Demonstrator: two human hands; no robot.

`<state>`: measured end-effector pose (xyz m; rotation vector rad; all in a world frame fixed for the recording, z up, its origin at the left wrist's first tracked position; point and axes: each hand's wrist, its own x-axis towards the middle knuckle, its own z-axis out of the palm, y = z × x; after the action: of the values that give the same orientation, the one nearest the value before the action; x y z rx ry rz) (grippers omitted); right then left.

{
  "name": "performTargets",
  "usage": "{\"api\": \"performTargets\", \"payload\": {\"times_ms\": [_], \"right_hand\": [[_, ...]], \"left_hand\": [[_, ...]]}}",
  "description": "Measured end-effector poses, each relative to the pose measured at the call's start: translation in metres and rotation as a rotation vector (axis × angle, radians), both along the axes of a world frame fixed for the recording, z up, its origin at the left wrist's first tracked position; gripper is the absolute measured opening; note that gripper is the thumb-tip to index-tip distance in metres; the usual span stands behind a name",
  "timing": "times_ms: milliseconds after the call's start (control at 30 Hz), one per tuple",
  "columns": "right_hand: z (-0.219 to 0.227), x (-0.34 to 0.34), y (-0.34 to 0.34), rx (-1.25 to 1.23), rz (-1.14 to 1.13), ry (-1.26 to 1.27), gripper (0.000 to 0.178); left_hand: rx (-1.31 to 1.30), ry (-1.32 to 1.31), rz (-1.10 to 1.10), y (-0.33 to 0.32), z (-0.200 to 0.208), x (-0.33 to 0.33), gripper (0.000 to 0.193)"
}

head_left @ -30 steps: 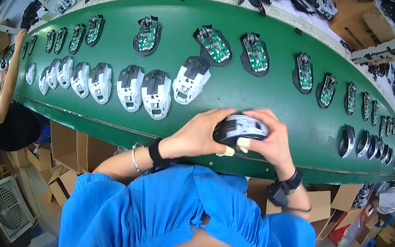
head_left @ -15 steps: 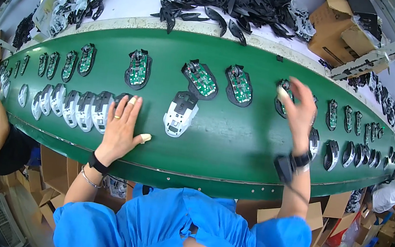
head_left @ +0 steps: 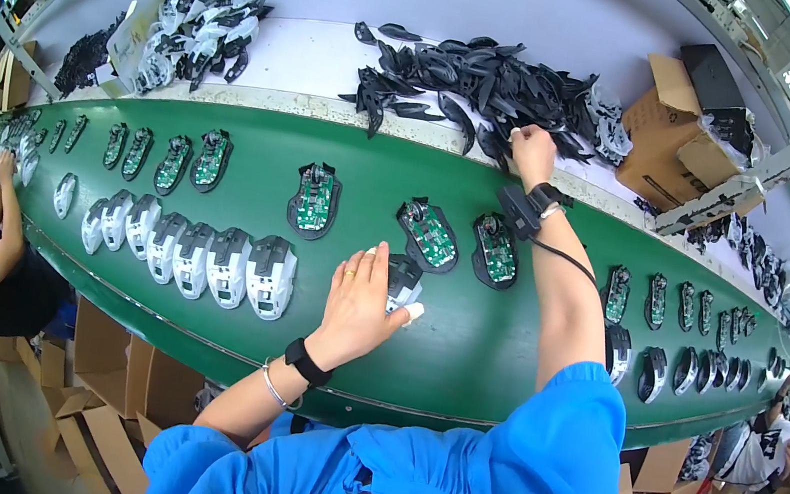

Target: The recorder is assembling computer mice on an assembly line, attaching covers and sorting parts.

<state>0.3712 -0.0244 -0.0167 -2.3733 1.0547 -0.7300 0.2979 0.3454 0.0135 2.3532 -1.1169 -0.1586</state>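
Observation:
My left hand (head_left: 360,305) lies over the left side of a white-and-black mouse shell (head_left: 406,271), fingers stretched out and thumb, with a pale finger cot, spread toward me. Part of that shell is hidden beneath it. My right hand (head_left: 533,157) reaches to the front edge of a pile of black curved plastic pieces (head_left: 480,75). Its fingers are pinched together; whether a piece is between them is too small to make out. Just beyond the shell, two mouse bases with green circuit boards (head_left: 429,237) (head_left: 495,251) lie side by side.
The green conveyor belt (head_left: 327,369) carries another board-fitted base (head_left: 315,200) and a row of white-and-black shells (head_left: 227,267) at left. More bases (head_left: 616,294) and shells (head_left: 653,372) lie at right. A cardboard box (head_left: 666,149) stands on the back ledge. Co-workers sit at both ends.
My left hand has moved right, from the row of shells to the single shell. My right hand has left a circuit-board base at the right and reached back to the black pieces.

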Motion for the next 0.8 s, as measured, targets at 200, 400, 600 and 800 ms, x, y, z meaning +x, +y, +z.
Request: {"api": "performTargets", "payload": {"times_ms": [200, 400, 600, 800], "right_hand": [[0.008, -0.059, -0.005, 0.035, -0.04, -0.238, 0.021], [0.029, -0.165, 0.06, -0.59, 0.274, -0.195, 0.017], [0.023, -0.262, 0.16, -0.695, 0.864, 0.053, 0.027], [0.028, -0.276, 0.21, -0.263, 0.32, -0.024, 0.038]], "left_hand": [[0.067, -0.016, -0.048, 0.004, 0.002, -0.001, 0.077], [0.015, 0.005, -0.035, 0.013, -0.003, 0.0, 0.076], [-0.049, 0.02, -0.144, 0.021, -0.004, 0.002, 0.067], [-0.038, 0.248, -0.081, 0.022, 0.007, 0.002, 0.066]]}}
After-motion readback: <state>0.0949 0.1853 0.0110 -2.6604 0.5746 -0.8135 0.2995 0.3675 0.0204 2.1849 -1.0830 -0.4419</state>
